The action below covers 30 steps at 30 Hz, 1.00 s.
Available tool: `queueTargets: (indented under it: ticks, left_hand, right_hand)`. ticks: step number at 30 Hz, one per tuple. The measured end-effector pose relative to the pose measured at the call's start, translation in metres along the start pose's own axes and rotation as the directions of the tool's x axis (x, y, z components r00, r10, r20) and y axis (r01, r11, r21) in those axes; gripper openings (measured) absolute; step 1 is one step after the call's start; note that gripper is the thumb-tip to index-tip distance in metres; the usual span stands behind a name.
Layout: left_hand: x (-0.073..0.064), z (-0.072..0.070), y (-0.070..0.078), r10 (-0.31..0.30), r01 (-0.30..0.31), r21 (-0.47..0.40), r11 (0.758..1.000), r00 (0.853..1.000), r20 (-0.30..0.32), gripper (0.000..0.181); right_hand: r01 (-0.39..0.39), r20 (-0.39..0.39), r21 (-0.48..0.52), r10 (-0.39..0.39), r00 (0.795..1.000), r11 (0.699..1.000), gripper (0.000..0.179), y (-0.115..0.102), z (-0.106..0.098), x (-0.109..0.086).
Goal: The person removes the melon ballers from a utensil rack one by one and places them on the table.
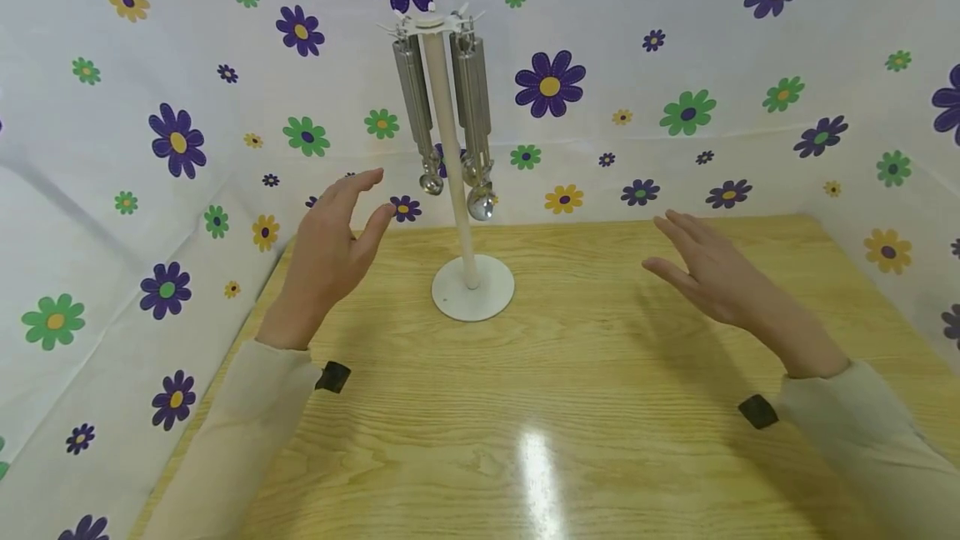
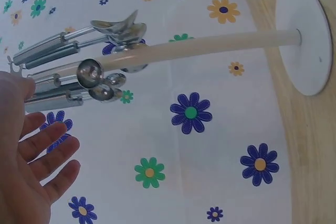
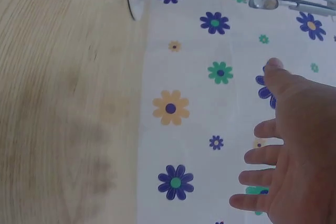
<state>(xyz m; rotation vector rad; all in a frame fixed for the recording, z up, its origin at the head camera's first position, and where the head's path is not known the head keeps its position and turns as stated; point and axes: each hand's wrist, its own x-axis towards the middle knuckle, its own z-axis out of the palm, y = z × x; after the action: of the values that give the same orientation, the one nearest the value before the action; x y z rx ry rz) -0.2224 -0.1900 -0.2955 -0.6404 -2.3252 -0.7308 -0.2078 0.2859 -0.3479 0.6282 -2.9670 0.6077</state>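
A white stand (image 1: 448,140) with a round base (image 1: 491,302) rises at the back of the table. From the hooks (image 1: 431,22) at its top hang several shiny metal spoons (image 1: 480,202) with thick silver handles (image 1: 471,86). In the left wrist view their rounded bowls (image 2: 90,73) cluster around the pole. My left hand (image 1: 326,252) is raised to the left of the stand, thumb and fingers apart with nothing between them. To the right, well away from the stand, my right hand (image 1: 712,273) hovers above the table, its fingers extended and holding nothing.
The wood-grain table (image 1: 570,373) runs up to a white flower-printed cloth (image 1: 600,182) that stands behind it and on both sides. Pale sleeves cover both forearms, with a small black square (image 1: 333,377) at the left cuff and another black piece (image 1: 758,412) at the right.
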Motion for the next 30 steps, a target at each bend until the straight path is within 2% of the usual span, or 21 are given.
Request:
queueTargets:
  ticks: [4,8,13,17,23,26,30]
  left_hand:
    - [0.014,-0.004,0.019,0.043,-0.047,-0.039,0.998,0.994,-0.098,0.039]
    - [0.032,-0.009,0.040,0.087,-0.099,-0.056,0.993,0.976,-0.198,0.033]
    - [0.058,-0.015,0.062,0.079,-0.106,-0.079,0.991,0.956,-0.284,0.029]
    - [0.078,-0.019,0.075,0.065,-0.093,-0.076,0.993,0.947,-0.316,0.030]
    - [0.097,-0.026,0.085,0.024,-0.048,-0.070,0.996,0.949,-0.316,0.030]
    - [0.105,-0.027,0.087,-0.004,-0.016,-0.062,0.998,0.950,-0.311,0.030]
    - [0.115,-0.025,0.089,-0.031,0.014,-0.054,0.998,0.950,-0.312,0.033]
  right_hand:
    - [0.022,-0.015,-0.020,-0.023,1.000,1.000,0.073,-0.009,0.000,0.004]
    - [0.061,-0.045,-0.037,-0.063,0.997,0.997,0.069,-0.017,0.000,0.011]
    - [0.068,-0.064,-0.015,-0.069,0.996,0.998,0.064,-0.031,-0.005,0.021]
    - [0.059,-0.078,-0.006,-0.059,0.995,0.998,0.061,-0.048,-0.010,0.029]
    - [0.090,-0.172,0.018,-0.086,0.981,0.996,0.053,-0.072,-0.012,0.049]
    - [0.123,-0.240,0.041,-0.110,0.965,0.992,0.048,-0.082,-0.010,0.062]
    - [0.183,-0.340,0.062,-0.151,0.928,0.981,0.041,-0.094,-0.010,0.077]
